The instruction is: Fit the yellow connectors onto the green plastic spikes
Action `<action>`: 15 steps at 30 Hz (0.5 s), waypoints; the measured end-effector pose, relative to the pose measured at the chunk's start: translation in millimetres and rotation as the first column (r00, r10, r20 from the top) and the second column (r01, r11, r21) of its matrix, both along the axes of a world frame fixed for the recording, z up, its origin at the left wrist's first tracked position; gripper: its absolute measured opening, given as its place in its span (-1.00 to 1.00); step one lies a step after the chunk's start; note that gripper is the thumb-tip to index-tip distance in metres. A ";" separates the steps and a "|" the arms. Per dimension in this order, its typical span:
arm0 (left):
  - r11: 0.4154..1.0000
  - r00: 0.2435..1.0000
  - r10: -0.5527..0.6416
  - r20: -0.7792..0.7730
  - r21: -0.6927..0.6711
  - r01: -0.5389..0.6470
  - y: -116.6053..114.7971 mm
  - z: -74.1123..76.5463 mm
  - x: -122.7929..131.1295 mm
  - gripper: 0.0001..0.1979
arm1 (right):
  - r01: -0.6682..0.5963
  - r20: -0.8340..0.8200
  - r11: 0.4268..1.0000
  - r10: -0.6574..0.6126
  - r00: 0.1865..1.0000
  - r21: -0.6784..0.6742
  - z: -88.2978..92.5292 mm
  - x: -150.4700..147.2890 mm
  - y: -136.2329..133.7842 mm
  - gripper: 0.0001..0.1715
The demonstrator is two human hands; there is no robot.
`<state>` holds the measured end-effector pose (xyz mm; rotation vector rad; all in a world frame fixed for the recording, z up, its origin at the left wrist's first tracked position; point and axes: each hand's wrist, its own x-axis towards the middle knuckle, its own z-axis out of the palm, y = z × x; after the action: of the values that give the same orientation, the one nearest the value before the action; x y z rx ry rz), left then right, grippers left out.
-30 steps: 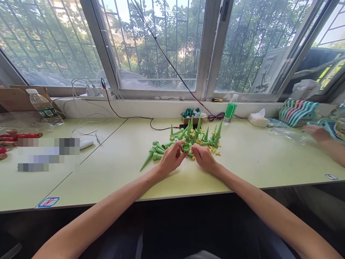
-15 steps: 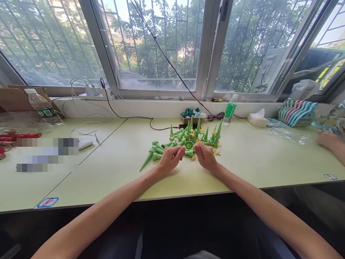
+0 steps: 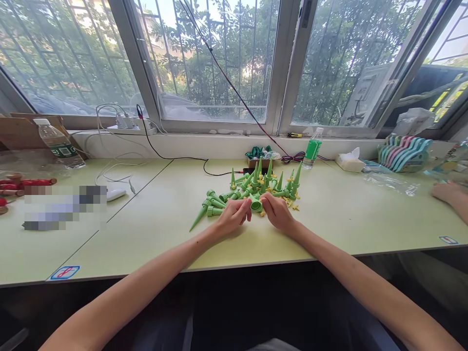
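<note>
Between my hands is a green plastic plant watering spike (image 3: pixel 256 206), its round hollow end facing me. My left hand (image 3: pixel 235 214) is closed at its left side, the fingers pinched against it. My right hand (image 3: pixel 277 210) is closed too, its fingertips at the spike's upper right edge; what they pinch is too small to make out. Just beyond lies a pile of similar green spikes (image 3: pixel 295 181), some standing point up, others on their sides. Small yellow valve pieces (image 3: pixel 296 207) are scattered among them and to the right.
A water bottle (image 3: pixel 312 148) and a tissue box (image 3: pixel 350 161) stand at the back right, near pastel hangers (image 3: pixel 404 153). Behind the pile sits a small box (image 3: pixel 258 161). Cables (image 3: pixel 186 159) run along the left. Another person's hand (image 3: pixel 448 191) rests at the far right.
The green spike between my hands has turned, its hollow end now lower and facing me. My right hand has shifted slightly left toward it. The other person's hand has moved a little.
</note>
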<state>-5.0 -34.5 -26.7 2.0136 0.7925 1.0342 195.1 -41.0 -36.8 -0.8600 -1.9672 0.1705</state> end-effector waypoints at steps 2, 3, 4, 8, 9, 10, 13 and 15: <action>0.999 1.000 -0.009 -0.025 0.032 0.010 0.2 -1.2 -1.2 -0.34 | 0.017 0.000 1.000 -0.017 1.000 -0.019 -0.9 0.4 0.9 -0.55; 0.999 0.999 -0.012 -0.034 0.044 0.013 0.2 -1.4 -1.5 -0.36 | 0.022 0.000 0.999 -0.022 1.000 -0.026 -1.4 0.5 1.3 -0.55; 0.998 0.999 -0.014 -0.040 0.056 0.016 0.0 -1.3 -1.8 -0.37 | 0.024 0.001 0.999 -0.024 1.000 -0.030 -1.7 0.7 1.5 -0.55; 0.994 0.998 -0.010 -0.058 0.109 0.017 -2.5 2.7 -1.4 -0.45 | 0.019 0.002 0.999 -0.019 1.000 -0.027 -2.0 0.9 1.8 -0.56; 0.993 0.997 -0.007 -0.072 0.115 0.015 -3.6 4.1 -1.2 -0.49 | 0.016 0.003 1.000 -0.016 1.000 -0.025 -1.9 0.9 1.9 -0.56; 0.993 0.996 -0.005 -0.084 0.118 0.015 -4.6 5.4 -1.0 -0.53 | 0.014 0.004 1.000 -0.014 1.000 -0.025 -1.9 1.0 2.0 -0.56; 0.991 0.993 0.006 -0.120 0.132 0.010 -6.7 7.7 -0.5 -0.61 | 0.020 0.012 0.999 -0.019 1.000 -0.035 -2.2 1.3 2.7 -0.55; 0.989 0.991 0.016 -0.133 0.148 0.004 -6.8 7.7 -0.1 -0.63 | 0.028 0.019 0.999 -0.027 0.999 -0.044 -2.6 1.6 3.4 -0.53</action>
<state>-5.2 -41.3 -19.0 2.2278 0.8127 0.9946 196.7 -37.7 -39.4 -0.9196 -1.9742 0.1916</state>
